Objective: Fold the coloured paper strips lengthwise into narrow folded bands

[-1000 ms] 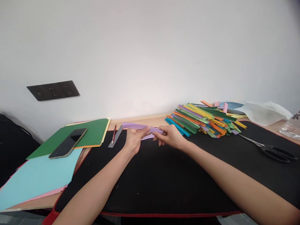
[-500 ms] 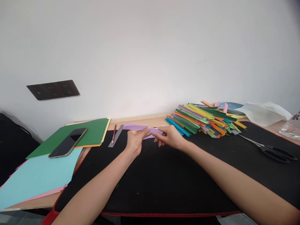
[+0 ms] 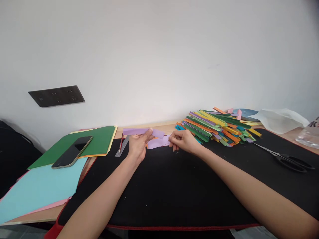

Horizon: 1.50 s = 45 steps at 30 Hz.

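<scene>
A purple paper strip (image 3: 159, 133) is pinched between the thumb and fingers of my left hand (image 3: 138, 144). It sticks out on both sides of the hand, above the far part of the mat. Just below it, more purple paper strips (image 3: 156, 143) lie on the black mat, with a bit of orange at their left end. My right hand (image 3: 183, 141) has its fingers curled and its fingertips pressed together at the right end of those strips. Whether anything is between these fingertips is hidden.
A heap of folded coloured paper strips (image 3: 219, 127) lies at the back right, with scissors (image 3: 286, 159) nearby. Beyond my left hand are a pencil (image 3: 121, 143) and a ruler (image 3: 122, 146). A phone (image 3: 72, 152) rests on coloured paper sheets (image 3: 45, 189) at the left.
My right hand has let go of the purple strip and moved slightly right. My left hand has shifted left with the strip, uncovering more of the purple strips below.
</scene>
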Each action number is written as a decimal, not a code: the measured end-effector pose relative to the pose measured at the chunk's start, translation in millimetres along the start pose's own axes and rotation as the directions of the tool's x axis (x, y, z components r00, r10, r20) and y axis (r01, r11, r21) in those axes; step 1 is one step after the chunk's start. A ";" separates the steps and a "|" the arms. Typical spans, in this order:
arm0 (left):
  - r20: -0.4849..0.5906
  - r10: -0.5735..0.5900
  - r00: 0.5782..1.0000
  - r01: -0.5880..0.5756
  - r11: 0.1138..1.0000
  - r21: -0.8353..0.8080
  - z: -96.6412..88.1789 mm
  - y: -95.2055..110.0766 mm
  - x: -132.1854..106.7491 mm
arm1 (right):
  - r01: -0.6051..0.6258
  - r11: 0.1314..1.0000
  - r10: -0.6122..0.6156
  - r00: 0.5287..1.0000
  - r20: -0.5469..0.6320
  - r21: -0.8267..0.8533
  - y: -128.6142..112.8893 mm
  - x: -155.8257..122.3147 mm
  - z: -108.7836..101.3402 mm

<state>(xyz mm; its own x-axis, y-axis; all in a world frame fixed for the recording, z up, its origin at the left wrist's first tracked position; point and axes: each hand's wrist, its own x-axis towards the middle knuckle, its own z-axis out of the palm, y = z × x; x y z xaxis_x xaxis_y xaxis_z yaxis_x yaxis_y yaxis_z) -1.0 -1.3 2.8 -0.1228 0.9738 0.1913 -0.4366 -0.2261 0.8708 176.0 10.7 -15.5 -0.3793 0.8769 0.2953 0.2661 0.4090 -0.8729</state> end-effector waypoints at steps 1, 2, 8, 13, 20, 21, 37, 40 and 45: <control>-0.013 0.020 1.000 -0.020 1.000 0.003 1.0 2.7 -0.2 | 0.006 1.000 -0.005 1.000 -0.021 0.018 2.4 1.1 -1.5; -0.022 0.026 0.999 -0.026 1.000 0.018 2.2 4.9 -0.9 | 0.009 0.999 -0.007 0.999 -0.043 0.039 4.2 2.2 -2.3; -0.014 -0.030 0.999 0.032 0.992 0.122 6.3 1.2 -8.1 | 0.006 0.996 -0.007 1.000 0.016 0.087 -0.9 4.3 4.2; 0.045 -0.056 0.997 0.047 0.981 0.189 3.5 -8.0 -11.1 | 0.021 0.992 -0.031 0.997 0.076 0.125 -8.3 1.6 9.7; 0.106 -0.121 0.987 0.101 0.980 0.171 -1.9 -10.4 -5.7 | -0.024 0.995 0.012 0.992 0.129 0.093 -8.0 0.3 9.1; 0.102 -0.127 0.987 0.109 0.980 0.166 -3.0 -9.8 -3.8 | -0.025 0.996 0.013 0.990 0.139 0.084 -7.6 0.4 7.9; 0.009 -0.067 0.998 0.066 0.993 0.095 -1.2 19.6 5.2 | -0.037 0.998 0.026 0.980 0.195 0.052 -2.9 2.4 -3.9; -0.018 -0.050 0.999 0.052 0.994 0.098 -0.9 19.2 4.6 | -0.025 0.998 0.014 0.981 0.191 0.055 -3.6 2.2 -3.6; 0.001 -0.036 0.999 0.036 0.995 0.090 -1.4 16.0 3.2 | -0.039 0.998 0.026 0.978 0.206 0.056 -1.5 1.9 -2.9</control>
<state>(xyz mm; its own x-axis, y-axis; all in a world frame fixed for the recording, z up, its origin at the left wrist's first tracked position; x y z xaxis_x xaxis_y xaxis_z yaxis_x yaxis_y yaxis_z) -9.6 -1.9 16.7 -0.1061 0.9814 0.1598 -0.3588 -0.1877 0.9144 177.4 12.5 -12.5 -0.5466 0.8165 0.1858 0.2305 0.3600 -0.9040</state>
